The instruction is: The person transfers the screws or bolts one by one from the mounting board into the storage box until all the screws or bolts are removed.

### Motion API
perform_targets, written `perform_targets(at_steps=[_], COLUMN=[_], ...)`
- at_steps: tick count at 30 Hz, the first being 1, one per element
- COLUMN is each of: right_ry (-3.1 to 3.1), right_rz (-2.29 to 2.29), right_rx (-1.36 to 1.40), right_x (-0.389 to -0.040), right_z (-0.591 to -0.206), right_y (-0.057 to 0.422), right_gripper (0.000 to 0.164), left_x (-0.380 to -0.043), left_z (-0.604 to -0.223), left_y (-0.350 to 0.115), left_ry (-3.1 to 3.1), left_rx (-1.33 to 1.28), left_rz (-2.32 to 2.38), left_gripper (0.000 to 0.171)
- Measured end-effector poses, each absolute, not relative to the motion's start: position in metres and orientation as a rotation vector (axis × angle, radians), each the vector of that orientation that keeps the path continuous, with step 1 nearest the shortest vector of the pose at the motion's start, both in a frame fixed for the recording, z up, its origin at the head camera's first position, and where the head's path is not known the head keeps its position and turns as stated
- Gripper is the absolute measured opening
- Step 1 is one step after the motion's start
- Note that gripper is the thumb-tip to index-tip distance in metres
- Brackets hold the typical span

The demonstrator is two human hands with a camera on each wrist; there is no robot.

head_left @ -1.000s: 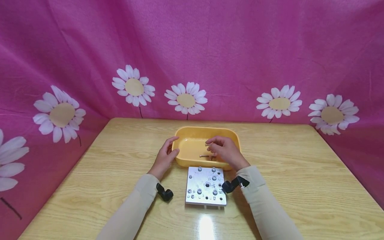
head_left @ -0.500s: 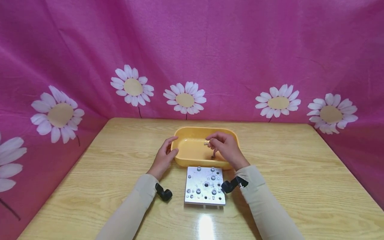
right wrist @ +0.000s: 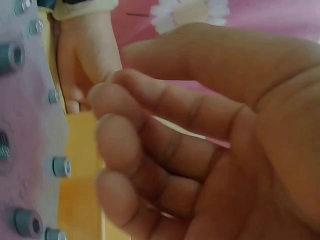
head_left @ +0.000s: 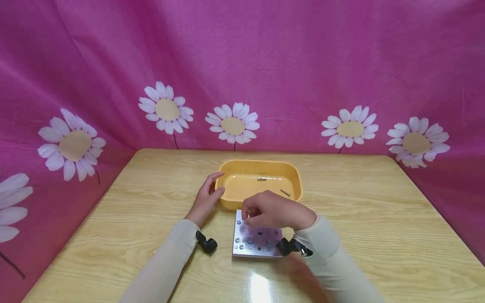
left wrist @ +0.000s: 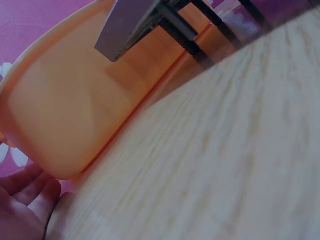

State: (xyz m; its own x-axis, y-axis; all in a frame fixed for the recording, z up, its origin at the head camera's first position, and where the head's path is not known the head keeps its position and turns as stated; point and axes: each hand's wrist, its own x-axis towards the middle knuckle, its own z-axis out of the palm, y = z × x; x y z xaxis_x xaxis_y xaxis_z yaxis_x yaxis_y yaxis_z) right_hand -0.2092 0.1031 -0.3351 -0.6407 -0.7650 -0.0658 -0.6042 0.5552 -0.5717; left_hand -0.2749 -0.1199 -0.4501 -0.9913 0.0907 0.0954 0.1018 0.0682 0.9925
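Left hand (head_left: 204, 200), fingers relaxed, perhaps steadies yellow tray (head_left: 239, 187) at nine o'clock; right hand (head_left: 270, 211) curls above screw-studded metal plate (head_left: 243, 233), whether gripping I cannot tell.

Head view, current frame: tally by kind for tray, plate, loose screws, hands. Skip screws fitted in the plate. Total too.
Yellow tray: 1
Metal plate: 1
Loose screws visible in the tray: 2
Hands: 2
Total: 6
Anything hidden in the right hand isn't counted.
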Motion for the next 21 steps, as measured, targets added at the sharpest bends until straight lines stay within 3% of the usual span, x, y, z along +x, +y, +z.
perform_targets(at_steps=[12,21], right_ry=[2.484,2.522], right_rz=[-0.433,-0.358], right_rx=[-1.160,-1.019], right_x=[-0.186,-0.177], right_z=[-0.340,-0.343], right_y=[0.083,0.073], right_gripper=[0.009,0.011], left_x=[-0.273,-0.267], left_z=[-0.452,-0.440], left_y=[-0.118,-0.119], left_ry=[-2.256,-2.290], left_rx=[-0.238,-0.228], left_rz=[-2.090,-2.128], left_gripper=[0.045,0.049])
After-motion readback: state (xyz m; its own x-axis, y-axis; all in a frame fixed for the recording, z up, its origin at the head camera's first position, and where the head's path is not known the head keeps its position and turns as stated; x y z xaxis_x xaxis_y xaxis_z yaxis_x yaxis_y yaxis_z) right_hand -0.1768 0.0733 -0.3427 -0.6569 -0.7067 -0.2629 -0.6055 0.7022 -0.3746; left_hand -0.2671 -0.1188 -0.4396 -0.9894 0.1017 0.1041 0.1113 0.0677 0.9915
